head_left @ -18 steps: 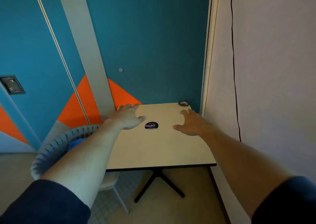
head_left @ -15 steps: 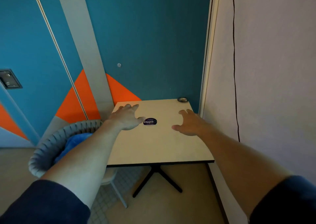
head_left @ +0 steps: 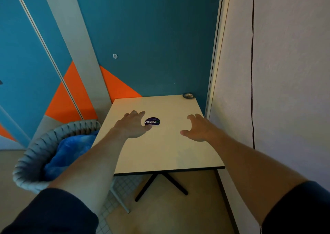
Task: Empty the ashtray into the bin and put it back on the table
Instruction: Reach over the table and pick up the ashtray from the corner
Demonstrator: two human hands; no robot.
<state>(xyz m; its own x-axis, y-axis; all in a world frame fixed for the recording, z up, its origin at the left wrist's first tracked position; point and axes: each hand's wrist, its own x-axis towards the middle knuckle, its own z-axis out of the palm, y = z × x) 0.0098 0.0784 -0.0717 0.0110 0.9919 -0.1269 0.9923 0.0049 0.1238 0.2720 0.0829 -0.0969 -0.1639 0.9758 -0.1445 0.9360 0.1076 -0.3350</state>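
Note:
A small round dark ashtray [head_left: 188, 96] sits at the far right corner of the cream square table [head_left: 166, 150], close to the wall. My left hand [head_left: 133, 125] hovers over the table's left middle, fingers spread and empty, its thumb next to a round purple sticker [head_left: 152, 121]. My right hand [head_left: 199, 128] hovers over the right middle, fingers apart and empty, well short of the ashtray. No bin is clearly visible.
A grey woven chair [head_left: 41, 155] with a blue cushion or bag [head_left: 71, 150] stands left of the table. A teal and orange wall is behind, a pale wall with a black cable [head_left: 252, 73] at the right. Black table legs [head_left: 160, 183] cross below.
The view has tilted down a little, so the table and chair sit lower and nearer. Both hands stay spread above the table, about where they were.

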